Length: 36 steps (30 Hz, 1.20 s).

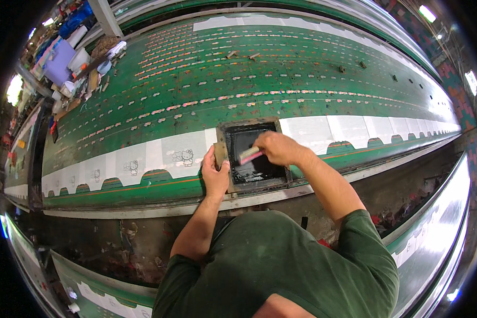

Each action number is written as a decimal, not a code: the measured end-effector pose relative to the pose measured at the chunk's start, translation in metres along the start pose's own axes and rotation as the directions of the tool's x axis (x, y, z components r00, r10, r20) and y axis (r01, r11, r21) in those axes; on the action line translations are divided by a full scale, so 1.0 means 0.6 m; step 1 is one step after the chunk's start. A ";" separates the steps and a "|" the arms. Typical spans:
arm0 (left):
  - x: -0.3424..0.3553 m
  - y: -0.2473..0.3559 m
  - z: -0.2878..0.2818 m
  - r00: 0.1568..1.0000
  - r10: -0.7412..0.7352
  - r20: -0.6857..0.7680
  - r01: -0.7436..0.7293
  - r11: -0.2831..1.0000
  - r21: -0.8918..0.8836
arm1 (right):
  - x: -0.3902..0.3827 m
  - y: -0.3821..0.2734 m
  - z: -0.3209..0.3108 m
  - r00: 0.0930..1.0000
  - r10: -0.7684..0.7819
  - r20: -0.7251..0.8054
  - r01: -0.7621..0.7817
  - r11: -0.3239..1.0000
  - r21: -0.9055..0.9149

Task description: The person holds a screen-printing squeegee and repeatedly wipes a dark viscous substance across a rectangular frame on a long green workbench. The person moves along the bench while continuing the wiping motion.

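Note:
A printing screen in a worn rectangular frame lies across the near edge of the long green table. My left hand is closed round a block-like grip on the frame's left side. In my right hand is a squeegee with a pale handle and a pinkish edge, tilted over the black, wet-looking mesh. Whether its edge touches the mesh, I cannot tell. Left of the frame, white fabric pieces carry black cartoon cat outlines. To the right, white fabric shows no clear print.
Rows of small coloured marks run along the table. Tubs, a purple container and loose clutter crowd its far left end. Small clips lie at the far right. Another long table stands behind me on the right, past a littered gap.

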<state>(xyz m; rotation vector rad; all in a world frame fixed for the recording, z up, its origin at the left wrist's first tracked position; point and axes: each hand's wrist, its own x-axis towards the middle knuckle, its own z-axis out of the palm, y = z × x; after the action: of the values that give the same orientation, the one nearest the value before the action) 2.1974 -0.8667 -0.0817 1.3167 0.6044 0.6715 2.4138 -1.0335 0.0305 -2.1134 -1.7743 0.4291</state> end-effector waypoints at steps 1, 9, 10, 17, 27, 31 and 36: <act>0.003 0.002 -0.004 1.000 -0.015 0.022 0.014 1.000 0.008 | 0.015 0.010 -0.001 0.998 -0.001 -0.066 0.001 1.000 0.010; 0.010 0.011 -0.015 0.998 -0.005 0.069 0.000 0.997 0.078 | 0.033 0.003 0.031 0.937 0.100 -0.335 -0.131 0.989 -0.070; 0.010 0.011 -0.015 0.998 -0.008 0.068 0.002 0.996 0.087 | 0.019 -0.008 0.045 0.939 0.080 -0.333 -0.124 0.986 -0.112; 0.015 -0.007 -0.022 0.996 0.027 0.082 -0.039 0.989 0.143 | -0.092 -0.107 0.090 0.959 0.028 -0.282 -0.080 0.981 -0.177; -0.012 -0.012 0.016 0.983 0.182 -0.013 -0.174 0.954 0.242 | -0.166 -0.148 0.096 0.957 0.112 -0.269 -0.109 0.994 0.028; -0.016 -0.003 0.029 0.977 0.210 -0.035 -0.184 0.916 0.356 | -0.210 -0.121 0.114 0.793 0.296 -0.532 -0.219 0.954 0.205; -0.042 0.028 0.080 0.951 0.306 -0.036 -0.274 0.896 0.350 | -0.279 -0.072 0.126 0.644 0.602 -0.471 -0.238 0.744 0.624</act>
<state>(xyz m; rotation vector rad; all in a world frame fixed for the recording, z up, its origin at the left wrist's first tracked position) 2.2141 -0.9148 -0.0571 1.7312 0.6213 0.9033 2.3136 -1.1863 -0.0164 -1.9241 -0.6281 0.1935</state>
